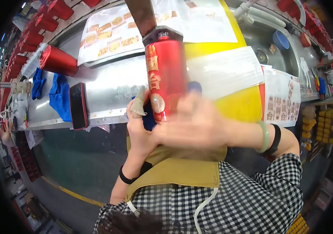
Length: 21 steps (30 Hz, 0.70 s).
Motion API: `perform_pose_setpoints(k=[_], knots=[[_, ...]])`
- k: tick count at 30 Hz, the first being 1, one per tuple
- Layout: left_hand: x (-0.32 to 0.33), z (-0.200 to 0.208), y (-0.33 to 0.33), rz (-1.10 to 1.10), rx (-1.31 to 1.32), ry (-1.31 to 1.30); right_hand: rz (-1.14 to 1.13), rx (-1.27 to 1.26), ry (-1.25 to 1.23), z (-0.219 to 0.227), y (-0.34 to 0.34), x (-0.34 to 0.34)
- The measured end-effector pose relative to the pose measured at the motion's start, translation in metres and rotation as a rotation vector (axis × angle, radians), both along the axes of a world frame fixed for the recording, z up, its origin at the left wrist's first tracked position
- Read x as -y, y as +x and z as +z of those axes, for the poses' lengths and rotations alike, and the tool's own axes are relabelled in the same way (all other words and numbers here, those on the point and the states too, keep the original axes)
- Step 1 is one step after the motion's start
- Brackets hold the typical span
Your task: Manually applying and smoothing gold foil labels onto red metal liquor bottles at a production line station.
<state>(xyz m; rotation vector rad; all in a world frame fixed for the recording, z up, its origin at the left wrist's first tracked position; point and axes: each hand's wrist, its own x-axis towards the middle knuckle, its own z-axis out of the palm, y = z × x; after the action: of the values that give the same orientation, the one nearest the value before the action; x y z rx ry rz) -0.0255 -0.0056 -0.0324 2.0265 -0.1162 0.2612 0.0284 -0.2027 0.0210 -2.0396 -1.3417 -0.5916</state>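
A glossy red bottle with gold lettering and a round gold emblem lies in front of me, its neck end set against a dark metal holder. My left hand is closed about the bottle's lower left side, a pale finger cot on one finger. Dark blue cloth shows between that hand and the bottle. Over the bottle's lower right side lies my right hand, smeared by motion. Its fingers and anything in them cannot be made out.
Sheets of gold and red decals lie beyond the bottle, white sheets on a yellow board to the right. Leftward are a phone, blue cloths and another red bottle. A sink holds a blue bowl.
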Motion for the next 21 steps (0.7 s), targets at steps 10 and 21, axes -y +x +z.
perform_pose_setpoints(k=[10, 21], knots=[[0.004, 0.007, 0.006, 0.018, 0.241, 0.229, -0.137, -0.098, 0.128, 0.001, 0.000, 0.001], [0.000, 0.012, 0.002, -0.087, 0.269, 0.390, -0.462, -0.072, 0.291, 0.029, 0.048, 0.032]])
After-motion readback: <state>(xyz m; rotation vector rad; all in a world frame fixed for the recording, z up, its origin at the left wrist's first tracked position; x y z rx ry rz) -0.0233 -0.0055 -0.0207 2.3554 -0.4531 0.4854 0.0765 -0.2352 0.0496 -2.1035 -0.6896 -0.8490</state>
